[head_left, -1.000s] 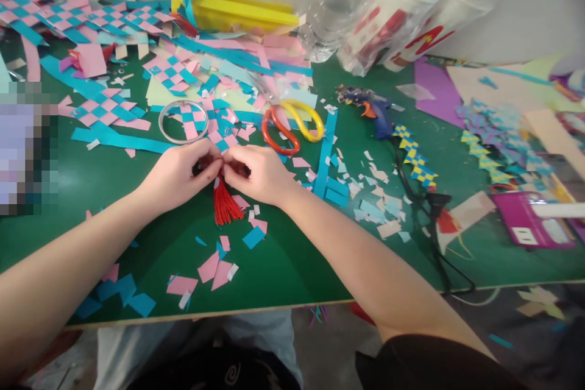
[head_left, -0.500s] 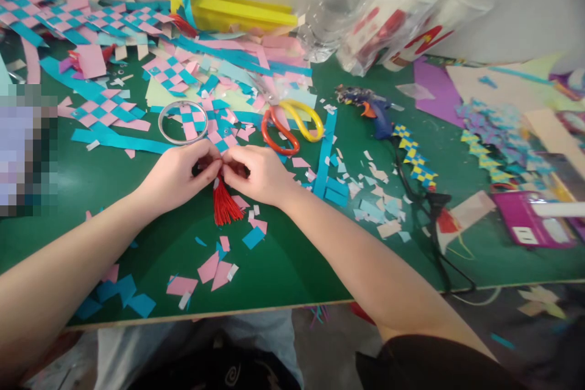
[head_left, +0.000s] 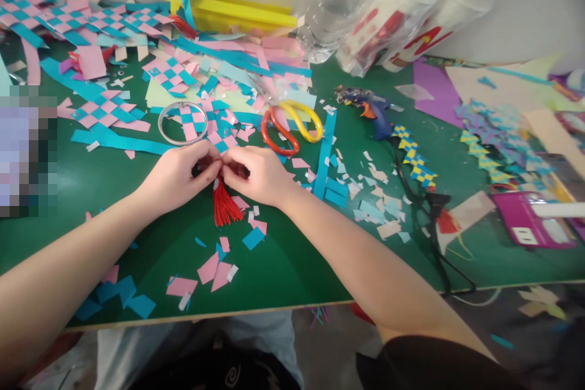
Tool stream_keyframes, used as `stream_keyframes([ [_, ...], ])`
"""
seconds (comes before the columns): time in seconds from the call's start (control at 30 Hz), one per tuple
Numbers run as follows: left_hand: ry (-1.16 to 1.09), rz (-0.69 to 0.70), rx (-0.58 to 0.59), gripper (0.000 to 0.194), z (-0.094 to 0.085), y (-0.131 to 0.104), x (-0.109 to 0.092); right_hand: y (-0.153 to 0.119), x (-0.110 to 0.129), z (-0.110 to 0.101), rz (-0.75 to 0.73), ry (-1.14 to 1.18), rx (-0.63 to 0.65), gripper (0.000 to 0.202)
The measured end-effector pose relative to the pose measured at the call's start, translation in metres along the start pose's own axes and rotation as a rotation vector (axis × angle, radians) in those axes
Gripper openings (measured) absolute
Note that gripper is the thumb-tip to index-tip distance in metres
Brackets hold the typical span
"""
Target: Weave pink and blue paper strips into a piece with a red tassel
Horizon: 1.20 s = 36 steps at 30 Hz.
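Observation:
Both of my hands meet at the top of a red tassel [head_left: 227,204], whose threads hang down over the green table. My left hand [head_left: 186,175] pinches it from the left, thumb and forefinger together. From the other side my right hand [head_left: 256,173] pinches at the same spot, fingertips almost touching the left ones. The cord between the fingers is mostly hidden. Just beyond my hands lies a woven pink and blue paper fish [head_left: 218,141]. A roll of clear tape [head_left: 183,123] rests behind my left hand, and scissors [head_left: 292,128] with red and yellow handles lie behind my right.
Woven paper pieces [head_left: 98,18] pile up at the back left near a yellow folded strip [head_left: 237,12]. A blue glue gun [head_left: 377,113] with a black cable lies to the right. Bagged paper cups [head_left: 423,24] lean at the wall. Paper scraps [head_left: 219,271] litter the front.

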<state>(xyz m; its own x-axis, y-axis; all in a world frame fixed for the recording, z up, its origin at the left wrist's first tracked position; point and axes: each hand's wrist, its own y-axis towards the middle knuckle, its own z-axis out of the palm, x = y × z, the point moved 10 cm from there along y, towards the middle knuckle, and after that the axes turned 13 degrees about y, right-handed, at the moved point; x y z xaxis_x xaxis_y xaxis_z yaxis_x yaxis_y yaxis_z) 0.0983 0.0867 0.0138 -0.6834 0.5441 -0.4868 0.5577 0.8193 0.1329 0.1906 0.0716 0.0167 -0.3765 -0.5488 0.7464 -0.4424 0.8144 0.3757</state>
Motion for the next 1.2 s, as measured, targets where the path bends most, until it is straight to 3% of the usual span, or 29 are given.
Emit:
stream_keyframes([
  [1.2,-0.002,-0.02,0.016,0.019,0.0007,0.0007,-0.0003,-0.0001,-0.0004,0.0007,0.016,-0.015,0.007,0.011],
])
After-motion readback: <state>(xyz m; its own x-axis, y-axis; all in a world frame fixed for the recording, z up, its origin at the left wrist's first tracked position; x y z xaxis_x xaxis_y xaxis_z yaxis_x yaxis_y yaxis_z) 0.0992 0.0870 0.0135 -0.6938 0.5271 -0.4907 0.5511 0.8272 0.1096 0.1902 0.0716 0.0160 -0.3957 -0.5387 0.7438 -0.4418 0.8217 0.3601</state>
